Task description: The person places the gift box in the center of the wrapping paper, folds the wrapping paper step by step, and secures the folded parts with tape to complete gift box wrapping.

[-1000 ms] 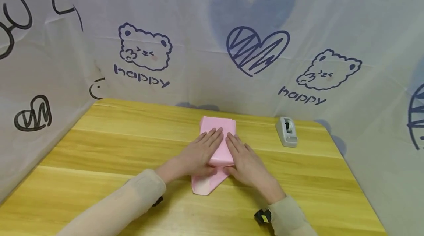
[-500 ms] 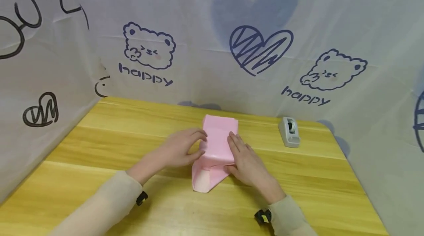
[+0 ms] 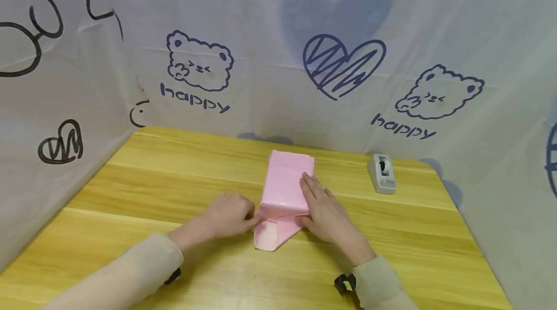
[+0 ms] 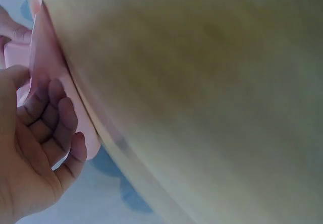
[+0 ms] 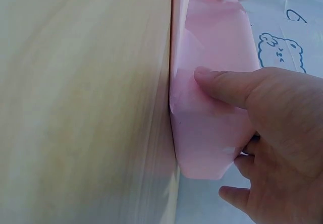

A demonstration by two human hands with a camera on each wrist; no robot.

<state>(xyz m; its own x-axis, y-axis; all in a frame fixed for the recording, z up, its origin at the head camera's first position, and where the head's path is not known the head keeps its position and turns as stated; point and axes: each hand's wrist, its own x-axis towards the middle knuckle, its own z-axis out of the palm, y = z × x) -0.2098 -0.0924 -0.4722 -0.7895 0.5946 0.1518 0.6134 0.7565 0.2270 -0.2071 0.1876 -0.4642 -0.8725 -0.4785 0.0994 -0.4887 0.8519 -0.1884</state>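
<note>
A box-shaped package in pink paper point(image 3: 287, 179) lies on the table, with a paper flap point(image 3: 266, 235) spread out at its near end, paler inside. My left hand point(image 3: 228, 215) is at the near left corner with its fingers curled. In the left wrist view the pink paper point(image 4: 46, 52) passes between the thumb and the curled fingers point(image 4: 43, 115). My right hand point(image 3: 326, 213) rests along the package's right side, its fingers straight over the top edge. In the right wrist view its thumb point(image 5: 222, 85) presses the pink paper point(image 5: 212, 138). What the wrapping encloses is hidden.
A light grey tape dispenser point(image 3: 382, 174) stands at the back right of the wooden table point(image 3: 174, 169). Behind and to the left hangs a pale cloth point(image 3: 270, 97) with hearts, bears and lettering. Black wrist devices point(image 3: 345, 283) show below the sleeves.
My left hand has left the top of the package and moved down its left side to the near corner, its fingers curling. The near-end flap has opened up slightly. My right hand has stayed put.
</note>
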